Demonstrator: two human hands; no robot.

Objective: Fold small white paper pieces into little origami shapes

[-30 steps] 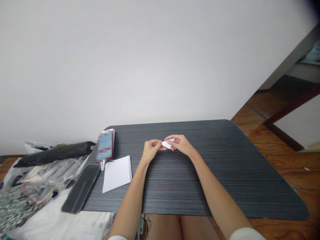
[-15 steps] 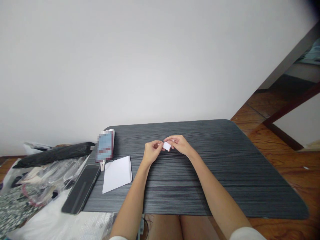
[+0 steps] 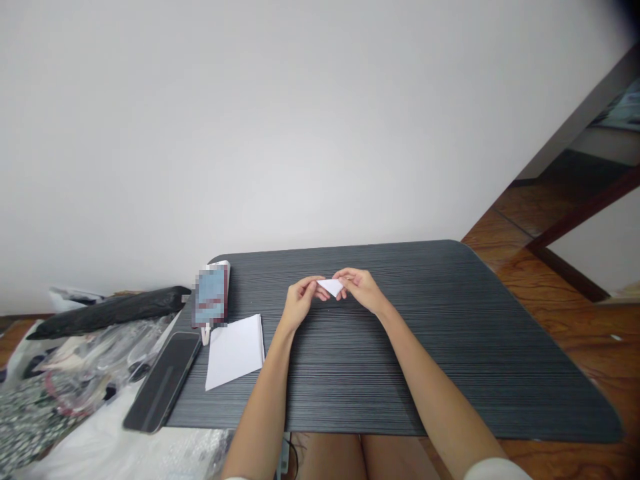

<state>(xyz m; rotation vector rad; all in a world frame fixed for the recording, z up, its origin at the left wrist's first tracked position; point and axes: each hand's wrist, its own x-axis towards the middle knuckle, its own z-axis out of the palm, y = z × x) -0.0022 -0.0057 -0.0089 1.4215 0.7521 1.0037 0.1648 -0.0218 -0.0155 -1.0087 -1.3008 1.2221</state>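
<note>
Two pinches hold the small folded paper (image 3: 331,287): left hand (image 3: 300,303) on one end, right hand (image 3: 361,290) on the other. It seems light and bendy; grip edges gently.

The 2 bare forearms reach forward and converge: the left forearm (image 3: 265,387) runs almost straight ahead, while the right forearm (image 3: 425,380) angles in from the right. The left hand (image 3: 299,301) and the right hand (image 3: 363,290) meet in the middle, knuckles up, wrists slightly bent. Each hand pinches its thumb against its first fingers. The 2 sets of fingertips sit very close together, and the remaining fingers curl loosely.
</note>
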